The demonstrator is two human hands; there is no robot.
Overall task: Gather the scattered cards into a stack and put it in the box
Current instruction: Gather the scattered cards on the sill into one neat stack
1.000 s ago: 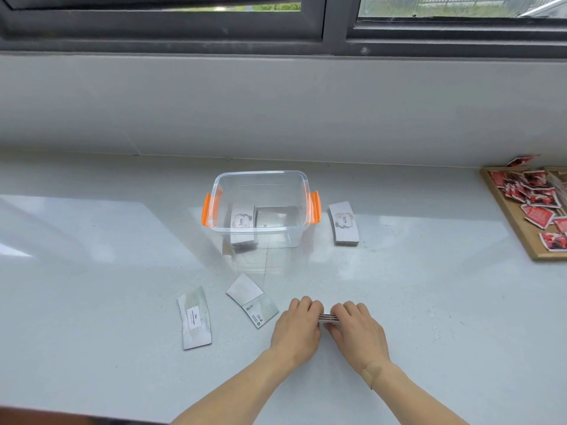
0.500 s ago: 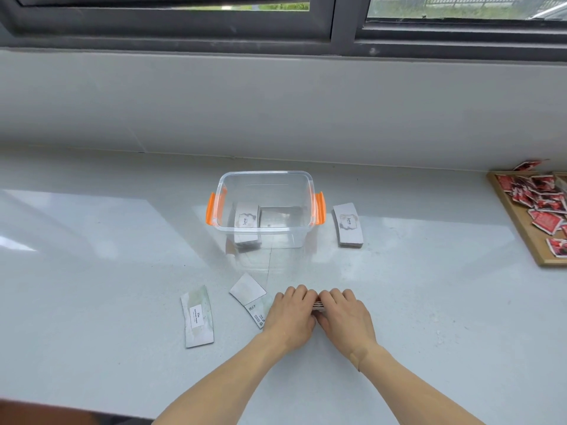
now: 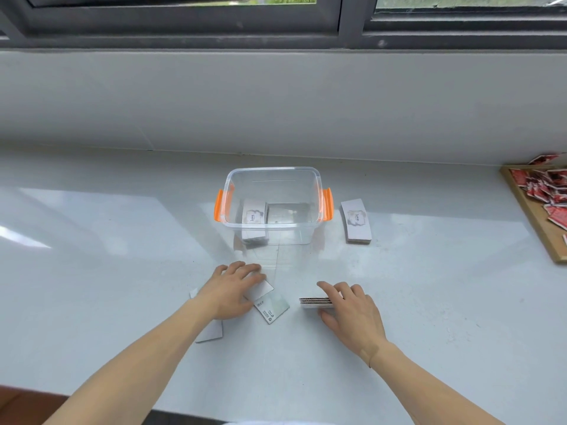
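Note:
A clear plastic box (image 3: 273, 174) with orange latches stands mid-counter and holds a stack of white cards (image 3: 253, 215). My right hand (image 3: 349, 314) grips a small stack of cards (image 3: 316, 303) held on its edge on the counter. My left hand (image 3: 233, 289) lies flat, fingers spread, on a white card (image 3: 263, 289). A greenish card (image 3: 274, 308) lies just right of that hand. Another white card (image 3: 211, 332) lies partly hidden under my left forearm.
A second stack of white cards (image 3: 356, 221) lies on the counter right of the box. A wooden tray (image 3: 534, 222) with several red packets sits at the far right edge. The wall and the window frame rise behind the counter.
My hands have parted. The left hand has left the stack and moved left onto the loose white card. The right hand still holds the stack.

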